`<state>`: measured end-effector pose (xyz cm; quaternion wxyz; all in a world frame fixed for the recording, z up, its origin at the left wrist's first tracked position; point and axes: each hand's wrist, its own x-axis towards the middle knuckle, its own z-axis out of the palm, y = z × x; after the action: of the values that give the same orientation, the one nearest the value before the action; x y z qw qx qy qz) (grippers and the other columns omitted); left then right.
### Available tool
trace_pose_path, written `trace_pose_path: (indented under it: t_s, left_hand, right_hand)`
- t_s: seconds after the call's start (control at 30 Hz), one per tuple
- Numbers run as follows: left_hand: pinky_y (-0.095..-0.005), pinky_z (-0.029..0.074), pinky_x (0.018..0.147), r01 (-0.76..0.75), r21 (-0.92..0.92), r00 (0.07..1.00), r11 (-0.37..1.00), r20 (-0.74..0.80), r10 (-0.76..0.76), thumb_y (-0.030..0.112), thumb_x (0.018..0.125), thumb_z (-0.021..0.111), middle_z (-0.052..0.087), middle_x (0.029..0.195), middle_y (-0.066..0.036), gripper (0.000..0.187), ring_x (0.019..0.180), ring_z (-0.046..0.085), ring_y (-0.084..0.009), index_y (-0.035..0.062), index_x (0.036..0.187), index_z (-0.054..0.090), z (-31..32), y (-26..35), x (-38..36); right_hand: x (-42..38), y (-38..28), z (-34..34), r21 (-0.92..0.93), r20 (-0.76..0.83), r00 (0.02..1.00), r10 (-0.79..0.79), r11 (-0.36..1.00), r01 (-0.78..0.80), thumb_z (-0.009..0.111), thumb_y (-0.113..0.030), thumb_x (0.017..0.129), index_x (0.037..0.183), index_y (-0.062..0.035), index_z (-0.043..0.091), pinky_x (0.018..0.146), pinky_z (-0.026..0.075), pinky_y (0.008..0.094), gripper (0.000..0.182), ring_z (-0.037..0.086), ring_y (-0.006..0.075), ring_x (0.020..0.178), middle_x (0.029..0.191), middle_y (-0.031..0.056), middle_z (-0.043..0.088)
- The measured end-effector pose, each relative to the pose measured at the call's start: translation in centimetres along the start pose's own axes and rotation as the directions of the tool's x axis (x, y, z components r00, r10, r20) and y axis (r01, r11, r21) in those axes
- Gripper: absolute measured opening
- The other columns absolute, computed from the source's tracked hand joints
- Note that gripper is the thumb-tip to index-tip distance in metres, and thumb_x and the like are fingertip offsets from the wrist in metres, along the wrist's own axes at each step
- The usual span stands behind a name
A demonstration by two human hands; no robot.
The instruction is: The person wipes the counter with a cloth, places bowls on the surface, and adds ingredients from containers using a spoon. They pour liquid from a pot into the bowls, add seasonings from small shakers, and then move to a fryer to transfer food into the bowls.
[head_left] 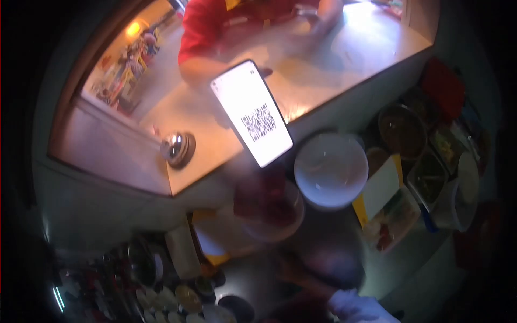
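A phone (pixel 253 118) with a QR code on its white screen is held up over the counter edge. A forearm of the person in red (pixel 202 67) runs behind it, and a dark fingertip shows at its far edge. Low in the view is what looks like my right hand (pixel 293 269), dark and smeared, with a pale sleeve (pixel 358 307) behind it. It is close to a blurred round thing (pixel 336 261); whether it grips that, I cannot make out. My left hand does not show.
On the counter (pixel 344 78) sits a metal call bell (pixel 179 149). Below are a white bowl (pixel 331 171), another bowl (pixel 291 215) with something dark red, and a tub (pixel 393 223) of food. Several food pans and a pot (pixel 403 129) stand right, small cups (pixel 161 299) lower left.
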<state>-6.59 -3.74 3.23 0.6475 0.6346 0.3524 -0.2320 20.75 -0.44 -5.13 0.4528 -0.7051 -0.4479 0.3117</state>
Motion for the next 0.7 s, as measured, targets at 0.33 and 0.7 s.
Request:
trace_pose_path:
  t_s: [0.33,0.7]
  left_hand:
    - [-0.0316,0.048,0.073,-0.062,-0.033,0.998,0.998,-0.021,0.062,0.011,0.076,0.067,0.064,0.076,-0.008,0.015,0.073,0.060,-0.0179,0.0032,0.089,0.063,1.0,0.4,1.7]
    - [-0.0301,0.048,0.078,-0.079,-0.148,0.996,0.986,-0.049,0.072,0.007,0.080,0.063,0.065,0.087,-0.010,0.022,0.083,0.061,-0.0179,0.0039,0.102,0.061,1.6,-3.4,0.0]
  right_hand:
    - [-0.8,0.2,-0.2,-0.055,-0.263,0.954,-0.142,0.990,0.132,0.068,-0.028,0.074,0.116,-0.0021,0.055,0.092,0.041,0.0474,0.051,0.054,0.0409,0.101,0.109,0.0236,0.057]
    - [-1.3,-1.9,-0.6,-0.253,-0.513,0.837,-0.189,0.965,0.063,0.066,-0.020,0.076,0.115,-0.0035,0.055,0.091,0.042,0.0458,0.044,0.055,0.0392,0.102,0.109,0.0215,0.058]
